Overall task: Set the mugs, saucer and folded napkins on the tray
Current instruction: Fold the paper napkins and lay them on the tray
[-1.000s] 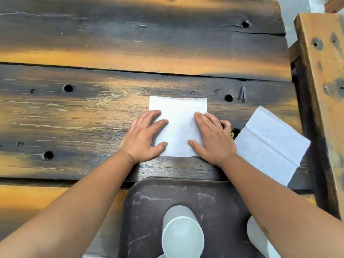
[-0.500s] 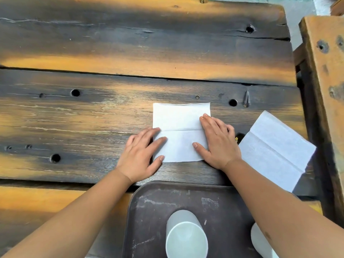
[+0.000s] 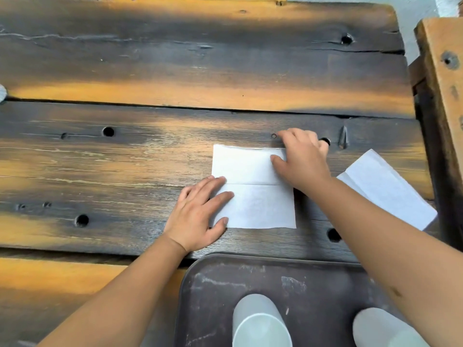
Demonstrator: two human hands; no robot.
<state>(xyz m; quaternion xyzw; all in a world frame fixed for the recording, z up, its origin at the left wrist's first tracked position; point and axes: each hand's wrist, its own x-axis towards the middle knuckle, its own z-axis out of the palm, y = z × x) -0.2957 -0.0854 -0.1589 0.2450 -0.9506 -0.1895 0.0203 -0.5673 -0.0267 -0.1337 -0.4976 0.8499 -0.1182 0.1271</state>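
A weathered plank worktop (image 3: 125, 159), dark-stained with orange streaks and drilled holes, fills the view; a second wooden piece (image 3: 443, 78) stands at its 3 o'clock edge.

The left hand (image 3: 198, 216) lies flat on the worktop, fingers (image 3: 213, 186) spread loosely, their tips pressing down the 8 o'clock corner of a white napkin (image 3: 253, 196). The napkin lies flat near the centre of the view, a horizontal crease running across its middle. The right hand (image 3: 300, 159) is at the napkin's 1 o'clock corner, thumb on top of the paper and the other fingers curled at the far edge, seemingly pinching that corner, though the grip itself is hidden.

At 3 o'clock from this napkin, a second napkin (image 3: 385, 189) lies tilted by the worktop's edge, partly behind the right forearm.

At 6 o'clock, a dark scuffed tray (image 3: 213, 296) carries two pale mugs: one (image 3: 260, 321) in its middle, another (image 3: 385, 329) at the right, both cut off by the frame.
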